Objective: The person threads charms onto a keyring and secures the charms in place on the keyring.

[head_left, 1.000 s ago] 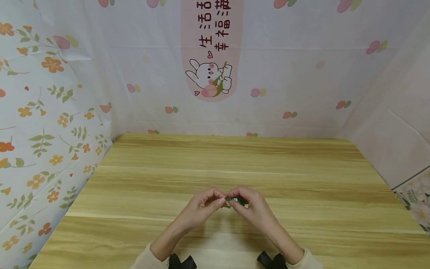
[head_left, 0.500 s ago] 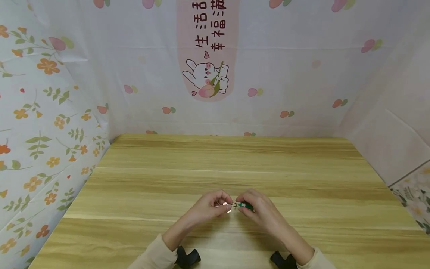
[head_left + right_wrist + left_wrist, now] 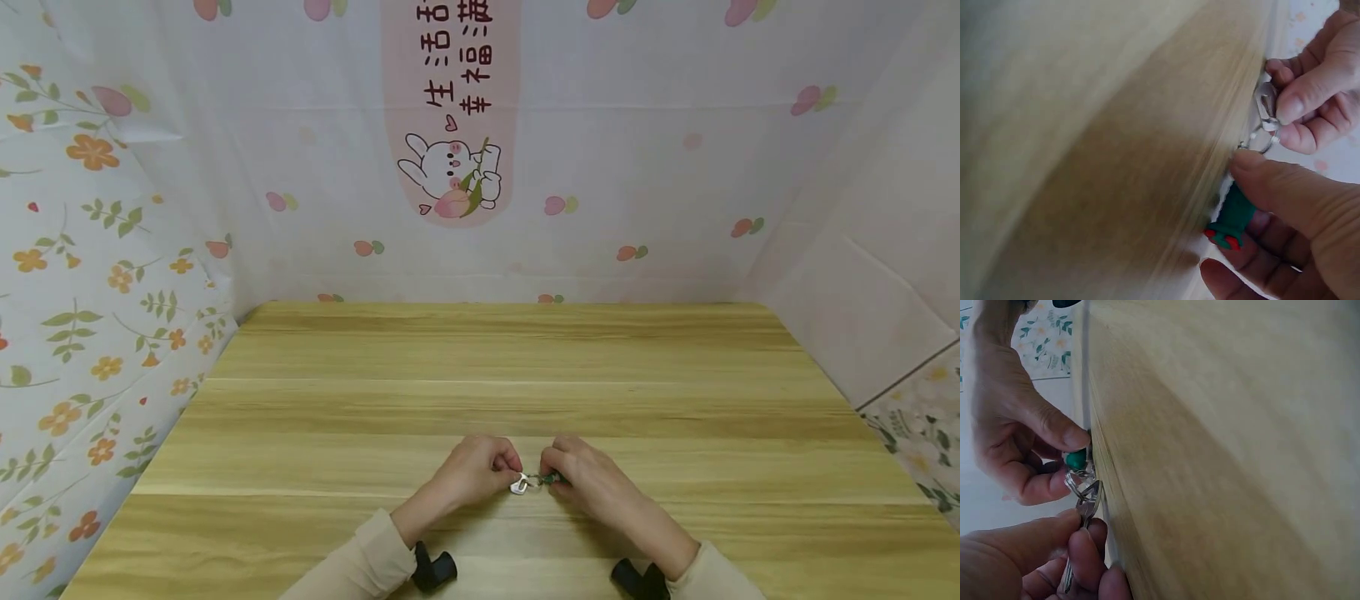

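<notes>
My left hand (image 3: pixel 476 471) pinches a silver metal clasp (image 3: pixel 518 483) between thumb and fingers. Linked to that clasp is a split ring (image 3: pixel 1074 483), which spans the short gap between the two hands. On the ring's other side, my right hand (image 3: pixel 592 483) holds a small green charm (image 3: pixel 1235 212) with red bits at its lower end. Part of the charm hides behind the right thumb. In the left wrist view the clasp (image 3: pixel 1088 503) shows a hooked tip at the ring, while the fingers cover its lower part.
Beneath the hands lies a wood-grain tabletop (image 3: pixel 480 392). A printed white cloth (image 3: pixel 637 167) rises behind its far edge, and a floral cloth (image 3: pixel 90 333) hangs along the left. Black wrist mounts (image 3: pixel 433 568) show below both forearms.
Both hands have come slightly nearer and drawn a little apart, so the clasp and ring show between them. The head view has turned slightly to the right.
</notes>
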A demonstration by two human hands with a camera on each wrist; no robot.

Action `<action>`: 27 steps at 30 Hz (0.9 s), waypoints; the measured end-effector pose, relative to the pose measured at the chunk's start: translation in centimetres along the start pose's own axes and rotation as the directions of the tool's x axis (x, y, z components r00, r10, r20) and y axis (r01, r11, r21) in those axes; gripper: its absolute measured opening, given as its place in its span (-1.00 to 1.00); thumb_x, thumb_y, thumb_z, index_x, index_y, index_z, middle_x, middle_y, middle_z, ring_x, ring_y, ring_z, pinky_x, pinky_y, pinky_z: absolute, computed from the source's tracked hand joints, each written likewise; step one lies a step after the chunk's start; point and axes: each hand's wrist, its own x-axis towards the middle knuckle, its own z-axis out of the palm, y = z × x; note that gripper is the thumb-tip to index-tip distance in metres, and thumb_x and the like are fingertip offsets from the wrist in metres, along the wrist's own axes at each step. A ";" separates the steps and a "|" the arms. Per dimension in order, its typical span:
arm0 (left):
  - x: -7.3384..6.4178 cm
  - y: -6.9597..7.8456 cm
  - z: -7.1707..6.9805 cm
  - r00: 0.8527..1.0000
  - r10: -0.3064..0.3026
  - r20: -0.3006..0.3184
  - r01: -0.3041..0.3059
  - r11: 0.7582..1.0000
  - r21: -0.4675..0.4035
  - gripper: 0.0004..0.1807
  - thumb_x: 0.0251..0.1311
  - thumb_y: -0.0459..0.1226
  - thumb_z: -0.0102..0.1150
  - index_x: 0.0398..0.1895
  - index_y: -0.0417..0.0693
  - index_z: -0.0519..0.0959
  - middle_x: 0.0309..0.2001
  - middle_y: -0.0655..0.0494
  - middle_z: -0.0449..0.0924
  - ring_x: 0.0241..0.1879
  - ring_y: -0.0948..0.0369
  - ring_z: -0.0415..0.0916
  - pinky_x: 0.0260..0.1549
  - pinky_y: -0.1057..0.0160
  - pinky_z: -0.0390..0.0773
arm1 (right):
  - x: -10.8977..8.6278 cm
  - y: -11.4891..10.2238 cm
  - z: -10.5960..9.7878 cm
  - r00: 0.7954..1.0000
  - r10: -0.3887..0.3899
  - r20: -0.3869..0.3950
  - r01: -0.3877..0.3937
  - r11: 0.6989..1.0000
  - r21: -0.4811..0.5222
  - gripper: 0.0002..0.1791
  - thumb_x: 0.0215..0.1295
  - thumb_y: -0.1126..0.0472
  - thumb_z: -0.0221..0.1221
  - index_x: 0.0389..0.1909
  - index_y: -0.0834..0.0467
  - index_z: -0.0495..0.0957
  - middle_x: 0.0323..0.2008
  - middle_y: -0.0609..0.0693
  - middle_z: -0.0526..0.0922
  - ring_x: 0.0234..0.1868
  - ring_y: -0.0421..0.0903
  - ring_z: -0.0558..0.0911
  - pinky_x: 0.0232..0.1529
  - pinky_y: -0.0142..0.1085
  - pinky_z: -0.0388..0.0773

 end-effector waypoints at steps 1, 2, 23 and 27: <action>0.0 0.0 0.0 1.000 0.003 -0.005 -0.003 1.000 0.022 -0.93 -0.01 -0.36 0.32 -0.53 -0.05 0.61 -0.61 0.29 0.53 -0.59 0.50 0.32 -0.54 0.46 0.33 | 0.0 0.0 0.0 1.000 0.003 0.008 -0.003 1.000 0.001 -0.70 -0.16 0.36 0.43 -0.51 0.03 0.50 -0.47 -0.20 0.43 -0.39 -0.28 0.38 -0.43 -0.45 0.39; 0.0 0.0 0.0 1.000 0.007 -0.011 -0.006 0.999 0.044 -0.92 -0.01 -0.34 0.32 -0.54 -0.02 0.60 -0.61 0.30 0.53 -0.58 0.50 0.32 -0.54 0.46 0.32 | -0.1 0.1 0.0 1.000 0.004 0.013 -0.004 1.000 0.000 -0.70 -0.15 0.37 0.43 -0.51 0.03 0.50 -0.47 -0.19 0.44 -0.39 -0.28 0.38 -0.43 -0.45 0.39; -1.4 -0.2 -0.9 0.996 0.016 -0.092 0.029 0.880 0.474 -0.73 0.01 -0.10 0.36 -0.55 0.02 0.46 -0.60 0.25 0.44 -0.59 0.35 0.28 -0.60 0.38 0.26 | -0.6 0.1 -0.1 0.997 0.075 0.027 -0.075 0.997 -0.003 -0.72 -0.09 0.31 0.42 -0.33 0.09 0.56 -0.41 -0.17 0.45 -0.35 -0.23 0.42 -0.37 -0.40 0.41; -1.8 -0.2 -1.1 0.994 0.041 -0.105 0.019 0.854 0.520 -0.70 -0.01 -0.08 0.38 -0.57 0.00 0.45 -0.63 0.23 0.41 -0.63 0.36 0.25 -0.64 0.38 0.25 | -1.2 0.2 -0.3 0.995 0.099 0.029 -0.099 0.995 -0.007 -0.70 -0.07 0.29 0.42 -0.27 0.12 0.58 -0.37 -0.15 0.48 -0.34 -0.23 0.44 -0.36 -0.38 0.44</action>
